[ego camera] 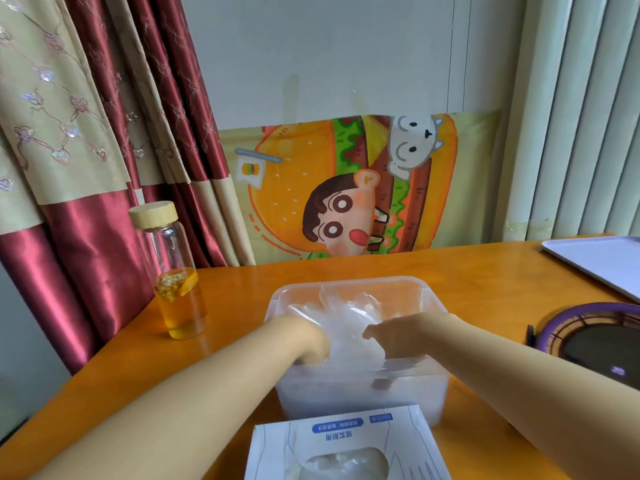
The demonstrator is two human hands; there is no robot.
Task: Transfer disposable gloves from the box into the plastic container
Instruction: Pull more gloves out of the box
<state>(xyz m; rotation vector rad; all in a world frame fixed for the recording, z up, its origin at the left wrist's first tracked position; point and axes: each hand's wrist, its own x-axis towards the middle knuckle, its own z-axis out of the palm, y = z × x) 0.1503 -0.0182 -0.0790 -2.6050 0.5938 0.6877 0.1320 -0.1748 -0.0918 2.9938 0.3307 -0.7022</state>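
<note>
A translucent plastic container (346, 282) stands in the middle of the orange table, holding a crumpled heap of clear disposable gloves (349, 317). My left hand (311, 341) is inside it at the left, with its fingers curled down into the gloves. My right hand (394, 336) reaches in from the right with the thumb sticking out. Its fingers go down behind the near wall and show only as a blur through the plastic. The white and blue glove box (346, 434) lies just in front of the container, with more gloves showing in its opening (343, 462).
A glass bottle (176, 292) with a wooden lid and yellow liquid stands at the left, near the table edge and curtain. A white tray (602, 261) lies at the far right. A round purple-rimmed dark object (595, 341) sits near my right forearm.
</note>
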